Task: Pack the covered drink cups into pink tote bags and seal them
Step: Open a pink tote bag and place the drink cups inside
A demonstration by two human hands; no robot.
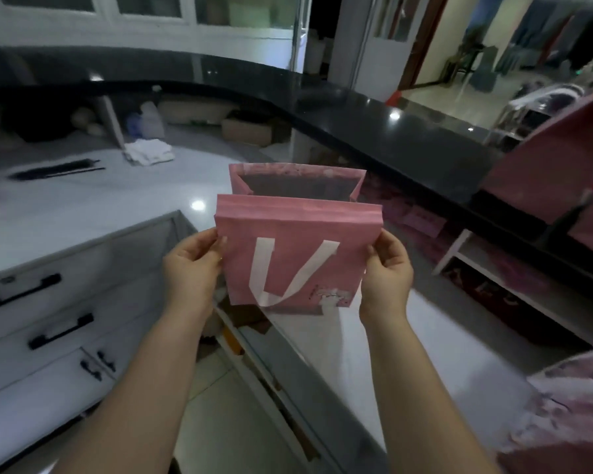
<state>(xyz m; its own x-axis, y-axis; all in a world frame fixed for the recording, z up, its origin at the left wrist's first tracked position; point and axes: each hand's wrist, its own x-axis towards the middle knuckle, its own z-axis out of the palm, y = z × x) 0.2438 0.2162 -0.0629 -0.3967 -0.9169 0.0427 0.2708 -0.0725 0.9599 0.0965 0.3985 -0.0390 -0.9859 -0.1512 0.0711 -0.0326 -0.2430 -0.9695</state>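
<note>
A pink tote bag [288, 230] with a white ribbon handle hangs in the air in front of me, its mouth pulled open toward the far side. My left hand [190, 268] pinches the bag's left edge. My right hand [386, 271] pinches its right edge. The near panel's top is folded into a flat band. The bag's inside looks dark, and I cannot tell whether anything is in it. No drink cup is in view.
A white counter [83, 206] with black-handled drawers [45, 323] lies to the left, with folded white cloths [151, 152] on it. A raised black counter [374, 121] curves behind. More pink bags [555, 172] stand at the right. Low white shelves [493, 268] sit under the black counter.
</note>
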